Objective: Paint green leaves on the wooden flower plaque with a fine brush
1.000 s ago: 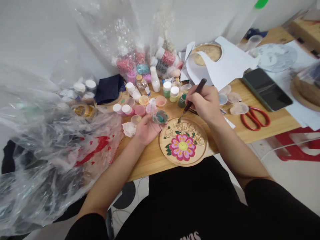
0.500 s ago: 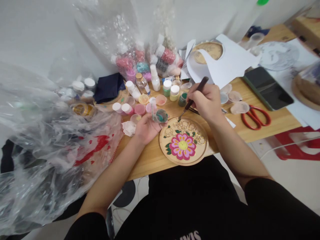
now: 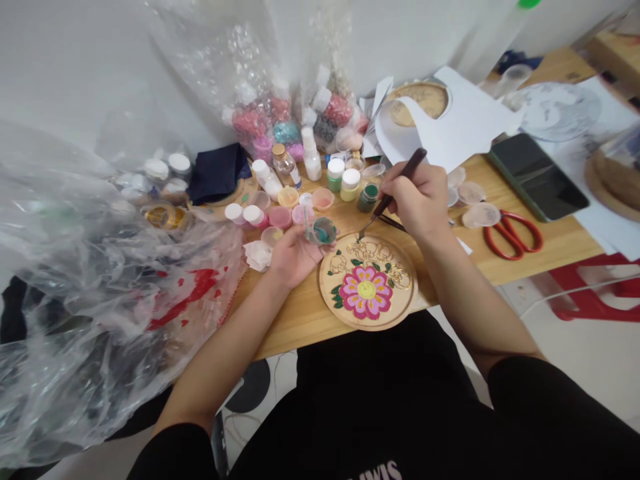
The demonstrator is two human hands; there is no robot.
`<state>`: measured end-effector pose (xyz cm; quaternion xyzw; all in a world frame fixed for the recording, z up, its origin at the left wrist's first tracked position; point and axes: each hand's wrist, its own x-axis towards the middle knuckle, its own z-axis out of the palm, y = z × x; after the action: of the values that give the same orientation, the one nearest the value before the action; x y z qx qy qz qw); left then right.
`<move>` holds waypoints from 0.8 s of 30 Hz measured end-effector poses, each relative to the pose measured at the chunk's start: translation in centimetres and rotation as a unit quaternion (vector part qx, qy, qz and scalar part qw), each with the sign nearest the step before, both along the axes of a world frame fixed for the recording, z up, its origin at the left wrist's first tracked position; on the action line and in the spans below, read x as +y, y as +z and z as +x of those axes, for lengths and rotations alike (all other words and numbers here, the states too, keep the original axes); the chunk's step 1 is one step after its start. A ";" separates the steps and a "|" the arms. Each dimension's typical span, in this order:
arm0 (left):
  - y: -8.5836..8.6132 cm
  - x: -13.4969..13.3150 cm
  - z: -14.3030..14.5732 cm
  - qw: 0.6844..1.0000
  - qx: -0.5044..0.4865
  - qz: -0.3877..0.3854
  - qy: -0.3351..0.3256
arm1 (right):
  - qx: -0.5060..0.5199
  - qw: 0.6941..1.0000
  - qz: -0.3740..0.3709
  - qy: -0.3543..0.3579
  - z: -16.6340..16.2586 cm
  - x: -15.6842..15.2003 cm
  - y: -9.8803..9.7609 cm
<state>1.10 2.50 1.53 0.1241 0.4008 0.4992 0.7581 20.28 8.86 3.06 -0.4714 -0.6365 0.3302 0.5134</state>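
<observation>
In my left hand [image 3: 295,257] is a small clear cup [image 3: 324,231] with green paint inside, held just left of a round wooden plaque [image 3: 330,300]. The plaque bears a pink flower [image 3: 366,292] with a yellow centre, dark green leaves and gold outlines of smaller blooms. My right hand [image 3: 417,200] grips a dark-handled tool [image 3: 406,172] with a thin metal shaft. Its narrow tip is at the plaque's upper edge, by the gold outlines; whether it touches the surface I cannot tell. An uncapped jar of dark green paint [image 3: 369,195] stands beside my right fingers.
Small paint cups and white-capped bottles [image 3: 311,163] crowd the area behind my left hand. Red-handled scissors [image 3: 515,237] and a phone [image 3: 537,175] lie to the right. Crumpled clear plastic [image 3: 125,320] covers the left side. Papers [image 3: 450,127] lie at the back.
My right hand and the tool have shifted slightly to the right, with the tip staying near the plaque's upper edge. My left hand holds the cup in about the same place.
</observation>
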 end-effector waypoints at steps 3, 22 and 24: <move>0.0 0.0 0.0 1.000 0.000 -0.003 0.007 | -0.006 1.000 -0.004 0.001 0.0 0.0 0.0; -0.2 0.1 0.0 1.000 -0.015 -0.002 0.015 | -0.034 0.995 0.038 0.081 0.1 -0.4 0.4; -0.2 0.1 0.0 1.000 -0.017 -0.002 0.013 | -0.044 0.994 0.047 0.093 0.2 -0.5 0.5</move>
<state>1.10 2.60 1.33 0.1091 0.3906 0.5107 0.7581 20.52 8.39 3.60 -0.4000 -0.7142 0.3252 0.4735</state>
